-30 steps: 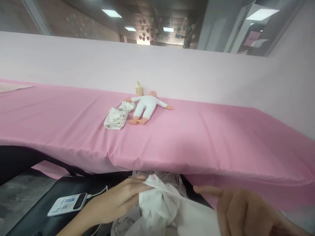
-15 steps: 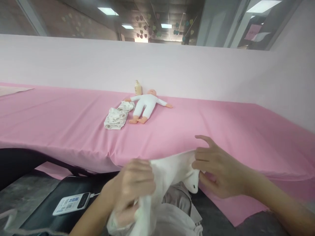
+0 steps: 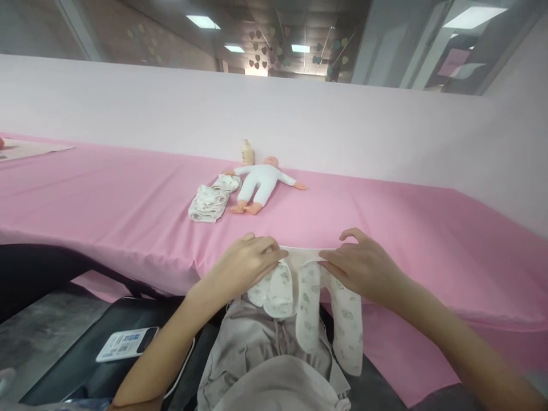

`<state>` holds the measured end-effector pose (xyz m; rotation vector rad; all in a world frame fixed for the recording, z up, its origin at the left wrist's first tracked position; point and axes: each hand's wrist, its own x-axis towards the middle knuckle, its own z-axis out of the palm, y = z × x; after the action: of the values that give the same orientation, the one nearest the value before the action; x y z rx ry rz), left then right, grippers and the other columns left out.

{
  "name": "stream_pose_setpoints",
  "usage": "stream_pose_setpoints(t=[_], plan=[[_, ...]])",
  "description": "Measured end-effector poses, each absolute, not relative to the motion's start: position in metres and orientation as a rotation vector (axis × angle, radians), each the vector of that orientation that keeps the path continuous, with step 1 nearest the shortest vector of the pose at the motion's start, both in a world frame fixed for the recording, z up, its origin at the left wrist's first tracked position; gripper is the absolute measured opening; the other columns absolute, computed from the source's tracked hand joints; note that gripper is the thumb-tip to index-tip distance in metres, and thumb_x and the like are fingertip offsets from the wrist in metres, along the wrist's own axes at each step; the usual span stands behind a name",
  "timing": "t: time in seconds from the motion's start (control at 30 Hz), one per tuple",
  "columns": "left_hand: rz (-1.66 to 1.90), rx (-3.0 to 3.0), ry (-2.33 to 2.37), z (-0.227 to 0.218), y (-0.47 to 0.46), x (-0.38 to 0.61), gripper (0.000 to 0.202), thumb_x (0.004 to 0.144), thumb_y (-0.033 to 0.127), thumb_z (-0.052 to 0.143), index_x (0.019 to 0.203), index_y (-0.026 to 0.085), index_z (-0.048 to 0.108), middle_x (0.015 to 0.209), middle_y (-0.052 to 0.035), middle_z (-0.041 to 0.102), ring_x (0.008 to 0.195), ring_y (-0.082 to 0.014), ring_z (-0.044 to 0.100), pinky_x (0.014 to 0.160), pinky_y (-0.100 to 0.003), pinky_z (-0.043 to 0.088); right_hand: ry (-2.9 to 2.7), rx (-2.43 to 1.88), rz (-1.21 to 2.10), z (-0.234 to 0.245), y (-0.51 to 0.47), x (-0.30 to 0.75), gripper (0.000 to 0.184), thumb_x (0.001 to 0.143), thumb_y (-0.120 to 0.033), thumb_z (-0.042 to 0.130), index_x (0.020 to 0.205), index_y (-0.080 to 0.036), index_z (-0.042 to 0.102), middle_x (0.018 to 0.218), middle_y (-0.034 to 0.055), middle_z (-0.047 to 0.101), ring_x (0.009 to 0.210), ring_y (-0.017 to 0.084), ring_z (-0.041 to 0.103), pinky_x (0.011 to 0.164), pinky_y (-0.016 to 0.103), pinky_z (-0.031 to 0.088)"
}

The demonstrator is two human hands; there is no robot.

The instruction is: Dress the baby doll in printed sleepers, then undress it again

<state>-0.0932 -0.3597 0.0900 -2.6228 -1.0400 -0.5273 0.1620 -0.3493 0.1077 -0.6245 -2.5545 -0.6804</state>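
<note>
My left hand [image 3: 252, 261] and my right hand [image 3: 362, 267] pinch the upper edge of a white printed baby garment [image 3: 309, 305]. It hangs over my lap near the front of the table. Two long, round-ended parts dangle on its right side, and a shorter rounded bunch hangs below my left hand. Its overall cut is partly hidden by folds and fingers. Farther back lies a baby doll [image 3: 264, 181] in a white suit, on its back with arms spread. Folded printed cloths [image 3: 209, 204] rest beside its legs.
A pink sheet [image 3: 385, 228] covers the long table against the white wall. Behind the doll stands a pump bottle [image 3: 247, 153]. On a black seat at my left lies a white device [image 3: 126, 344] near a cable. A pale mat [image 3: 29, 149] lies at far left.
Both hands have risen toward the table edge, my left one most. The garment, bunched and pale before, now hangs with its printed side showing. The view has shifted slightly.
</note>
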Motion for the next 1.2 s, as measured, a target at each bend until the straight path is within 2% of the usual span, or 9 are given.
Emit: stream_pose_setpoints(t=[0.23, 0.37, 0.47, 0.53, 0.67, 0.8, 0.93, 1.0, 1.2], plan=[[-0.580, -2.495, -1.271, 0.074, -0.371, -0.087, 0.032, 0.092, 0.021, 0.042, 0.120, 0.024, 0.057, 0.087, -0.0013, 0.060, 0.058, -0.0077, 0.052, 0.049, -0.021, 0.031, -2.417, -0.843, -0.590, 0.088, -0.359, 0.153, 0.026, 0.088, -0.009, 0.043, 0.089, -0.018, 0.067, 0.047, -0.0051, 0.051, 0.046, 0.009, 0.041, 0.091, 0.037, 0.036], [-0.494, -2.525, -1.520, 0.067, -0.365, -0.077, 0.019, 0.087, 0.020, 0.048, 0.088, 0.018, 0.067, 0.073, -0.0019, 0.058, 0.065, -0.0137, 0.055, 0.051, -0.025, 0.032, -2.384, -0.893, -0.720, 0.077, -0.354, 0.142, 0.029, 0.086, -0.007, 0.044, 0.065, -0.018, 0.061, 0.049, -0.0041, 0.048, 0.051, 0.010, 0.043, 0.098, 0.042, 0.032], [-0.623, -2.562, -1.551, 0.064, -0.359, -0.074, 0.014, 0.082, 0.018, 0.053, 0.073, 0.017, 0.063, 0.083, -0.0047, 0.060, 0.081, -0.0180, 0.055, 0.063, -0.026, 0.037, -2.298, -0.938, -0.613, 0.068, -0.346, 0.137, 0.025, 0.088, -0.016, 0.047, 0.065, -0.018, 0.058, 0.076, 0.0051, 0.061, 0.078, 0.017, 0.057, 0.098, 0.044, 0.035], [-0.723, -2.574, -1.655, 0.060, -0.358, -0.073, 0.010, 0.081, 0.020, 0.055, 0.072, 0.017, 0.059, 0.083, -0.0044, 0.059, 0.079, -0.0179, 0.054, 0.065, -0.027, 0.037, -2.236, -1.002, -0.409, 0.056, -0.345, 0.134, 0.020, 0.089, -0.021, 0.047, 0.074, -0.018, 0.059, 0.091, 0.0093, 0.063, 0.087, 0.019, 0.059, 0.087, 0.037, 0.044], [-0.944, -2.632, -2.047, 0.037, -0.362, -0.064, 0.026, 0.084, 0.029, 0.048, 0.061, 0.018, 0.044, 0.053, 0.0043, 0.038, 0.051, -0.0111, 0.038, 0.054, -0.025, 0.026, -1.952, -1.218, -0.170, 0.020, -0.358, 0.118, 0.015, 0.091, -0.024, 0.046, 0.082, -0.018, 0.057, 0.069, 0.0022, 0.064, 0.057, 0.014, 0.059, 0.052, 0.024, 0.041], [-1.826, -2.752, -2.282, 0.011, -0.370, -0.045, 0.024, 0.081, 0.030, 0.050, 0.065, 0.019, 0.037, 0.054, 0.0067, 0.030, 0.049, -0.0079, 0.032, 0.051, -0.021, 0.025, -1.675, -1.210, -0.187, -0.001, -0.382, 0.088, 0.014, 0.090, -0.018, 0.045, 0.085, -0.018, 0.058, 0.069, 0.0042, 0.066, 0.058, 0.014, 0.061, 0.053, 0.023, 0.043], [-3.084, -2.319, -2.344, 0.012, -0.385, -0.036, 0.031, 0.078, 0.031, 0.056, 0.104, 0.022, 0.042, 0.067, 0.0053, 0.051, 0.051, -0.0078, 0.046, 0.053, -0.021, 0.036, -1.687, -1.098, 0.032, 0.000, -0.398, 0.070, 0.022, 0.088, -0.026, 0.050, 0.106, -0.017, 0.057, 0.090, 0.0111, 0.065, 0.079, 0.019, 0.064, 0.065, 0.029, 0.051], [-3.312, -2.328, -2.146, 0.020, -0.393, -0.040, 0.044, 0.080, 0.032, 0.055, 0.119, 0.020, 0.039, 0.079, -0.0012, 0.061, 0.062, -0.0120, 0.057, 0.062, -0.025, 0.044, -1.677, -1.064, 0.101, 0.002, -0.401, 0.074, 0.032, 0.086, -0.029, 0.052, 0.116, -0.017, 0.053, 0.102, 0.0135, 0.062, 0.090, 0.022, 0.063, 0.072, 0.033, 0.053], [-2.426, -2.476, -2.002, 0.033, -0.391, -0.067, 0.053, 0.072, 0.033, 0.070, 0.120, 0.019, 0.050, 0.097, -0.0069, 0.066, 0.088, -0.0190, 0.060, 0.085, -0.033, 0.044, -1.516, -0.963, 0.551, 0.015, -0.399, 0.101, 0.031, 0.088, -0.022, 0.049, 0.119, -0.022, 0.047, 0.097, 0.0067, 0.066, 0.066, 0.012, 0.062, 0.053, 0.021, 0.049]])
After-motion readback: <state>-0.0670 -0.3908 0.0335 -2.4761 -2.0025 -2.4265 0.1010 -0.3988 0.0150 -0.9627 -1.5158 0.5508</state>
